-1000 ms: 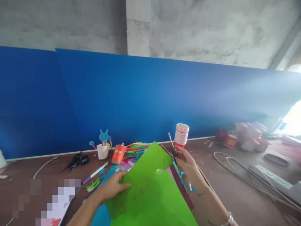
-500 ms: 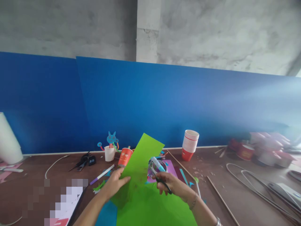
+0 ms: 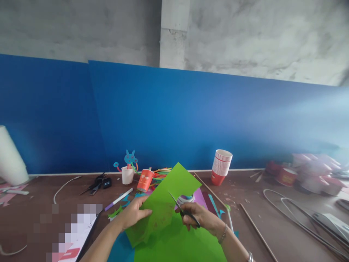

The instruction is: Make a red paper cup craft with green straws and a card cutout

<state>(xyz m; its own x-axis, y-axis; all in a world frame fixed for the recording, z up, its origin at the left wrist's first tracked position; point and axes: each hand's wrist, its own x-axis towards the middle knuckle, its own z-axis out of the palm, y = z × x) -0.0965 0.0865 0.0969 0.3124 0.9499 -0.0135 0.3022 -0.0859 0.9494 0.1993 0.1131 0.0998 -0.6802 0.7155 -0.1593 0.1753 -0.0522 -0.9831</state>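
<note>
My left hand (image 3: pixel 133 214) grips the left edge of a raised green paper sheet (image 3: pixel 178 178), thumb on top. My right hand (image 3: pixel 192 214) is closed on dark-handled scissors (image 3: pixel 175 199), whose blades point up and left over the raised sheet. More green paper (image 3: pixel 180 243) lies below both hands, with blue paper (image 3: pixel 121 247) under its left side. Behind the right hand, a roll of tape (image 3: pixel 185 198) and purple paper (image 3: pixel 201 199) are partly covered.
An orange cup (image 3: pixel 145 180) and a white cup (image 3: pixel 127 175) with a blue paper figure stand behind my left hand. Stacked cups (image 3: pixel 221 166) stand back right. A marker (image 3: pixel 119 199), black scissors (image 3: pixel 96 185), wooden sticks (image 3: pixel 256 229) and cables (image 3: pixel 297 216) lie around.
The raised green sheet has tilted right and come lower, uncovering colourful strips behind it. The scissor blades now show over the sheet. Both hands have stayed nearly in place.
</note>
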